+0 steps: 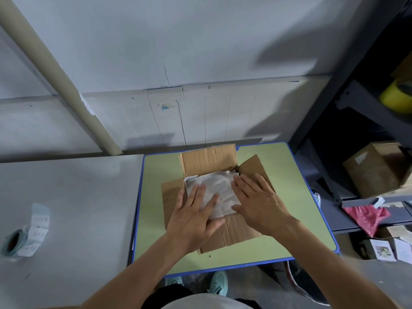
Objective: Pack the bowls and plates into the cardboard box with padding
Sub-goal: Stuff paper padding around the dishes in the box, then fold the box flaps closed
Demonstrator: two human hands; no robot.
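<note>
Floor (66,197): grey concrete, fills the left of the view and runs to the grey wall (200,52).

Shelf (356,108): dark metal rack at my right, just beside the tabletop. It carries a yellow tape roll (396,97) up high, a brown carton (376,168) lower down and a red plastic bag (367,217) on the lowest level.

Tube (55,72): long, beige, leaning against the wall at the left.

Tabletop (153,186): green with a blue rim, directly in front of me.

Cardboard box (207,161): sits on the middle of the tabletop. All four flaps are folded outward; the far flap stands up and the near flap lies flat toward me.

Padding (214,186): a crinkled sheet of clear plastic wrap, lying across the box opening and covering it edge to edge. Whatever is beneath it is hidden.

Left hand (191,219): flat, fingers spread, fingertips pressing on the near left part of the padding, palm over the near flap.

Right hand (256,201): flat, fingers straight and close together, fingertips on the right edge of the padding, palm over the right flap.

Label roll (22,233): on the floor at far left, a strip partly unwound.

Shoes (218,282): teal, showing below the near tabletop edge.

Small pale speck (210,256): on the tabletop just beyond the near flap; too small to identify.
</note>
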